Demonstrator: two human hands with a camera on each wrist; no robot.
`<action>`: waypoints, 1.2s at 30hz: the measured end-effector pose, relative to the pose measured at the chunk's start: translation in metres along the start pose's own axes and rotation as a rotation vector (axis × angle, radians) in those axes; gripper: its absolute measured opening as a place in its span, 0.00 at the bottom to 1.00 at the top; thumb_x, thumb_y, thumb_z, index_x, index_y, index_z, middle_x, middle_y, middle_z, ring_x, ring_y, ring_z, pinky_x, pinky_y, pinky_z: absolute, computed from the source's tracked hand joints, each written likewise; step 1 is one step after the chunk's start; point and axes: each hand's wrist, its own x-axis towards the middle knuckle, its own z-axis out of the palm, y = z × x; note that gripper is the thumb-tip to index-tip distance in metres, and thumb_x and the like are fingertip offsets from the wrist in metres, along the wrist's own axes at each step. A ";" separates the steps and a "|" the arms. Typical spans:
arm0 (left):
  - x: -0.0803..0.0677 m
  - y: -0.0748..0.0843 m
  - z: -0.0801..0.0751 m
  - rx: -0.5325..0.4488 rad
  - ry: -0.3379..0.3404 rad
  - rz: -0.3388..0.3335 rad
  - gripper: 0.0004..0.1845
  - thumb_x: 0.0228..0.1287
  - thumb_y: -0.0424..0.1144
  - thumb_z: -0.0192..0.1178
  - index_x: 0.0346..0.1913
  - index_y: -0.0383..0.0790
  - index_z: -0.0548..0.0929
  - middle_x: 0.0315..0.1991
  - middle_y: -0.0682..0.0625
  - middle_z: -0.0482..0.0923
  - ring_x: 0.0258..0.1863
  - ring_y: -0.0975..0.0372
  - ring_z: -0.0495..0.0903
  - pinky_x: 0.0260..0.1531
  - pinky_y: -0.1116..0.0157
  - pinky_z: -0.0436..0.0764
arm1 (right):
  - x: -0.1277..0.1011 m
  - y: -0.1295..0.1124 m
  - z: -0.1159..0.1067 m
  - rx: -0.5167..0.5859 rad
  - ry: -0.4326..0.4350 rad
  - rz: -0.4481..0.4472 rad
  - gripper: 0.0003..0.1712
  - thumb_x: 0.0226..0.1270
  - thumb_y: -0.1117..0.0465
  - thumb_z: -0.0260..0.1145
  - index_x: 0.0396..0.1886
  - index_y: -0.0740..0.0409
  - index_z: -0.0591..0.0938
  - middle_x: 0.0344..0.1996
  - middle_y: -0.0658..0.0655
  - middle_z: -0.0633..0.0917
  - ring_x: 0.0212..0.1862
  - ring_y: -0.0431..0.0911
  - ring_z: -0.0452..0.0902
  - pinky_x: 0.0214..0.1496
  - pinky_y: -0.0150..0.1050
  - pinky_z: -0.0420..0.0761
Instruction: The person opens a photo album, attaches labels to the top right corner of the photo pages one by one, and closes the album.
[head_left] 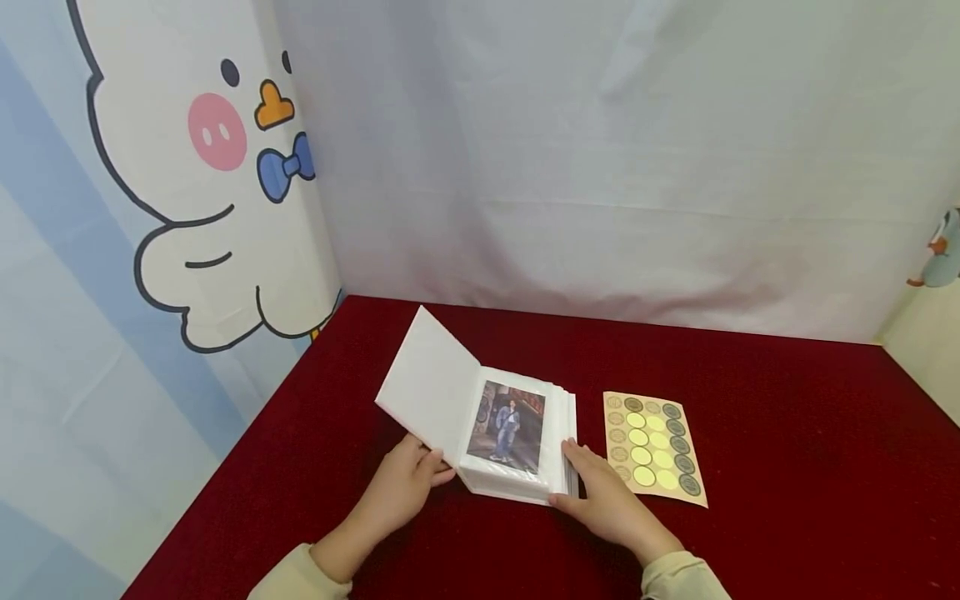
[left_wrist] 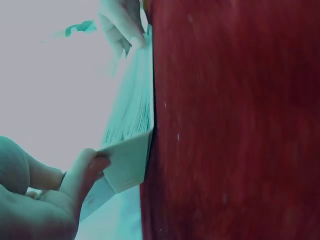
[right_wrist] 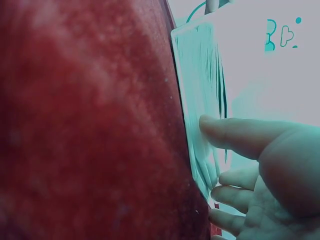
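Observation:
A white photo album (head_left: 517, 485) lies on the table with its front cover (head_left: 431, 379) raised to the left. On its top page shows a photo (head_left: 506, 427) of a person in denim. My left hand (head_left: 401, 483) pinches the lower edge of the cover near the spine; the left wrist view shows its thumb (left_wrist: 85, 165) beside the spine. At the album's right side is my right hand (head_left: 603, 496), its fingers fairly straight along the edge. Its thumb (right_wrist: 225, 134) touches the page edges in the right wrist view, where the pages form a thick stack (right_wrist: 197, 85).
Right of the album lies a sheet of round stickers (head_left: 656, 450), some spots on it bare yellow. A dark red cloth (head_left: 810, 442) covers the table. Pale curtains (head_left: 600, 167) hang behind, and a cartoon-printed curtain (head_left: 165, 275) stands at the left.

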 end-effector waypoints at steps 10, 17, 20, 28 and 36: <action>0.001 -0.007 0.001 -0.401 0.074 -0.191 0.19 0.70 0.23 0.37 0.61 0.16 0.56 0.53 0.21 0.66 0.49 0.44 0.75 0.46 0.63 0.77 | 0.001 0.000 0.000 -0.001 0.002 0.010 0.43 0.55 0.57 0.71 0.66 0.71 0.63 0.64 0.69 0.65 0.67 0.64 0.53 0.65 0.58 0.55; 0.002 -0.011 0.003 -0.634 0.159 -0.309 0.19 0.70 0.23 0.35 0.60 0.14 0.54 0.56 0.20 0.61 0.52 0.45 0.73 0.48 0.63 0.76 | 0.000 -0.001 0.000 -0.005 0.000 0.008 0.43 0.55 0.57 0.71 0.65 0.71 0.64 0.64 0.69 0.65 0.66 0.64 0.54 0.65 0.58 0.55; 0.001 -0.011 0.004 -0.714 0.193 -0.337 0.18 0.71 0.23 0.35 0.58 0.12 0.55 0.54 0.20 0.62 0.51 0.47 0.75 0.49 0.63 0.75 | 0.000 -0.002 -0.001 -0.003 -0.003 0.008 0.43 0.55 0.57 0.71 0.65 0.71 0.64 0.64 0.69 0.65 0.66 0.64 0.54 0.65 0.58 0.55; -0.003 -0.012 0.006 -0.845 0.238 -0.414 0.17 0.71 0.23 0.35 0.56 0.10 0.54 0.51 0.24 0.65 0.47 0.53 0.78 0.50 0.65 0.73 | -0.001 -0.003 0.000 -0.003 -0.007 0.011 0.42 0.55 0.57 0.70 0.65 0.71 0.64 0.64 0.68 0.65 0.67 0.64 0.53 0.65 0.58 0.54; -0.003 -0.014 0.006 -0.908 0.266 -0.477 0.19 0.71 0.23 0.34 0.58 0.10 0.51 0.56 0.20 0.58 0.50 0.51 0.76 0.51 0.66 0.73 | -0.001 -0.003 -0.001 -0.012 -0.009 0.000 0.43 0.55 0.56 0.71 0.65 0.70 0.64 0.64 0.68 0.65 0.66 0.64 0.54 0.65 0.58 0.54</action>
